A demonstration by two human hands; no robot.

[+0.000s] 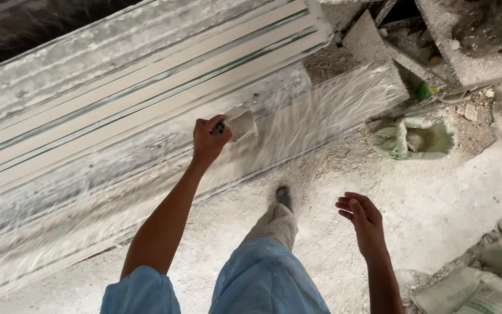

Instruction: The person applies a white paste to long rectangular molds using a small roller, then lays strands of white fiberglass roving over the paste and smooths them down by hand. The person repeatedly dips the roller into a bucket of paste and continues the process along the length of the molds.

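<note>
Head view, looking straight down: the left hand (209, 139) is clenched around the dark handle of a small pale flat-bladed scraper tool (239, 123), and the grip hides most of that handle, so what it is made of is hard to make out. The blade sticks out to the right of the fist, its flat face turned toward the camera, held just over the long white plaster moulding slab (146, 104). That slab is the landmark here: its long axis runs on a diagonal from lower left up to upper right, and its left end is cut off by the picture edge. Along its near edge lies a mat of loose white fibre strands (332, 104), blurred and streaky. The right hand (360, 216) hangs well clear of the slab, fingers loosely curled, half open, holding nothing. Below the slab, a blue-trousered leg (262, 273) steps forward, the dark shoe (284, 196) near the slab's edge. The dusty grey concrete floor (437, 203) is powdered white. Right of the slab sits an open green sack (416, 138); pale filled bags (477, 291) are cut off at the lower right corner.
</note>
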